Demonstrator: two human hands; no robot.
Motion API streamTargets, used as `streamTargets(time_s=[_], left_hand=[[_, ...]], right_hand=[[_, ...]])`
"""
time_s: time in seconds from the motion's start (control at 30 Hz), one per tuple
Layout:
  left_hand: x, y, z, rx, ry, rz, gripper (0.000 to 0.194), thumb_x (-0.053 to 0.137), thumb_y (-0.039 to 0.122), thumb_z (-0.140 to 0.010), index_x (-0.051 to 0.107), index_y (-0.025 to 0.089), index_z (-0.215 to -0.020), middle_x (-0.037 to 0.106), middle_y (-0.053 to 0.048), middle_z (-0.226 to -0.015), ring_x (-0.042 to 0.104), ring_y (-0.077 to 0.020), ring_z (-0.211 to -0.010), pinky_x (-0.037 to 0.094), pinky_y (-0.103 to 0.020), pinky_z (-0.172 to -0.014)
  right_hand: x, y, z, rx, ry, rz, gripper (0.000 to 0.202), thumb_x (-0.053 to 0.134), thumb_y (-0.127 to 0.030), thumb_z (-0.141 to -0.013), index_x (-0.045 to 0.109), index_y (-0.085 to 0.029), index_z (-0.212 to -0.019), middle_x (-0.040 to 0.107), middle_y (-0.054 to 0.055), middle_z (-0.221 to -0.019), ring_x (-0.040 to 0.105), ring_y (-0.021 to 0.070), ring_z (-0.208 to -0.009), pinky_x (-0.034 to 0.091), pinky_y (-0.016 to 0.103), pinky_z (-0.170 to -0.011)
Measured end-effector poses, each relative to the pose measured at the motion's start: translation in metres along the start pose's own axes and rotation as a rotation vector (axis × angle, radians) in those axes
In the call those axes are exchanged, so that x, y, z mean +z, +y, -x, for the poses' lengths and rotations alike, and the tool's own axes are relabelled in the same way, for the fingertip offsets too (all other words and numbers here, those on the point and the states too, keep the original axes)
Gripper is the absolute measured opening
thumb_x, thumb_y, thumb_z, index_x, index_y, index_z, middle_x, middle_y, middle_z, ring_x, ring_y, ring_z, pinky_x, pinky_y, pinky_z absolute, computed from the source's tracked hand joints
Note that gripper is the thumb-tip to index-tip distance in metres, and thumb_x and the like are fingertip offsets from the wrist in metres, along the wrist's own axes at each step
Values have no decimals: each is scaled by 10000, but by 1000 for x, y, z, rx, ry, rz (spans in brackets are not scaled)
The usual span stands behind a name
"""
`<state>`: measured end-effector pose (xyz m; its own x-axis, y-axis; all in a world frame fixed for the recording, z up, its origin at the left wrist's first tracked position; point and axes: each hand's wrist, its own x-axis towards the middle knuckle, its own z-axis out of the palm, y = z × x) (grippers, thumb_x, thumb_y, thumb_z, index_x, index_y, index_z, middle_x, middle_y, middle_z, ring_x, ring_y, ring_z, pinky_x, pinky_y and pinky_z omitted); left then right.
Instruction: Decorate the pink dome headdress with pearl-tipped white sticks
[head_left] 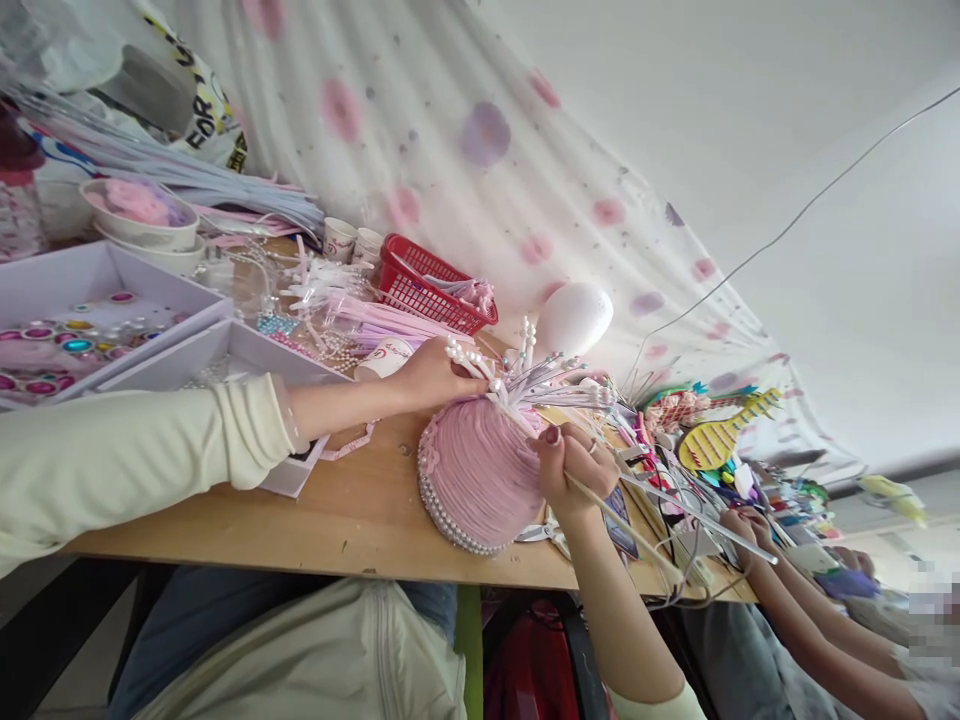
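A pink dome (484, 480) made of pipe cleaners lies tilted near the table's front edge, with strings of pearls (454, 525) round its base. From its top spreads a bunch of pearl-tipped stems (555, 375). My left hand (435, 376) is closed in a pinch at the base of this bunch, beside white pearls; its fingertips are partly hidden. A long cream pipe cleaner (517, 415) runs from the gathered top into my right hand (576, 470), which is closed around it. Its loose end trails to the lower right.
Lilac boxes (169, 290) with gems stand at left. Behind are a red basket (435, 285), paper cups (340, 240), pink pipe cleaners (397, 322) and a white balloon-like shape (576, 318). Scissors (544, 530) lie beside the dome. Another person's hands (746, 525) work at right.
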<state>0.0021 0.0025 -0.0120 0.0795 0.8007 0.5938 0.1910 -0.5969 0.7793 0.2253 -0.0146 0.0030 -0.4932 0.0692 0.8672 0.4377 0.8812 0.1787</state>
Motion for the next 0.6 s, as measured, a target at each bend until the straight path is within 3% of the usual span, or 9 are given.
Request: streamTargets(time_s=[0.2,0.4,0.6], left_hand=[[1,-4,2,9,-1,-44,79,718,257,-741,745,183,-747,752,1,-776,675,-164,-735,488,-243,-670],[0,-8,4,-22,20,-48,93,742,269,-722,742,185,-763,748,-16,-780,666,-173,-739,487,-270,-693],[-4,-2,9,-24,-75,4,202,754,349,-725,723,166,-806,731,-42,-768,656,-192,-712,499,-296,-641]], right_hand=[[6,1,12,177,252,0,375,479,-174,-952,626,-207,-608,598,0,-520,571,131,-466,430,255,-457],[6,-3,9,294,22,-36,433,487,-237,-962,559,-191,-537,541,4,-498,484,97,-456,359,247,-463],[12,-5,10,546,121,-134,441,476,-251,-971,533,-185,-539,494,-23,-474,448,89,-452,344,245,-492]])
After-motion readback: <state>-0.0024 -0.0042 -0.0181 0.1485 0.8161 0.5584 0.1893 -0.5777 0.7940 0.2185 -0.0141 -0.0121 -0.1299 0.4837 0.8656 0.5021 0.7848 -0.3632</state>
